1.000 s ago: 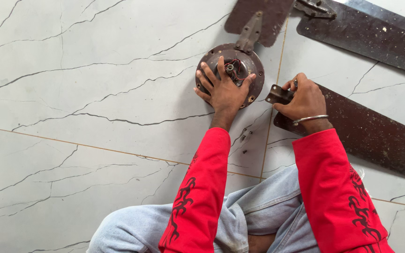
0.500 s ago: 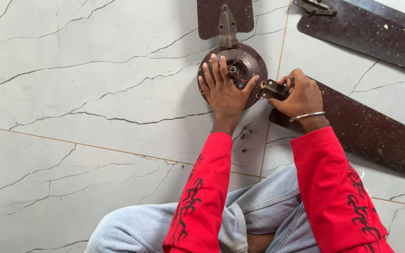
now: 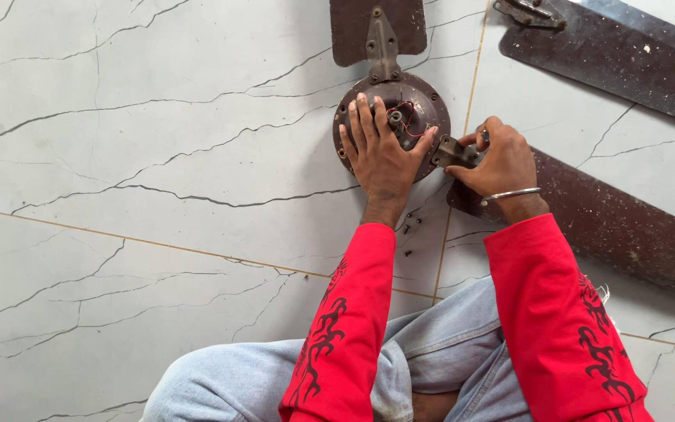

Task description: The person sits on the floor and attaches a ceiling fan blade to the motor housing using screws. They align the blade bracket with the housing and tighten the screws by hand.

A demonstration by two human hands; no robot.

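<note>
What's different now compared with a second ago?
The motor hub has turned clockwise, so its attached blade now points straight up. The right hand has brought the bracket of the long blade up against the hub. The left hand stays flat on the hub.

A few small dark screws (image 3: 409, 227) lie on the white floor (image 3: 158, 156). Another long brown fan blade (image 3: 626, 47) lies well apart.

- Round brown fan motor (image 3: 416, 98): lies flat under the left hand (image 3: 380, 152), red wires at its hub.
- Metal blade bracket (image 3: 451, 151): gripped by the right hand (image 3: 501, 160), touching the motor's rim.
</note>
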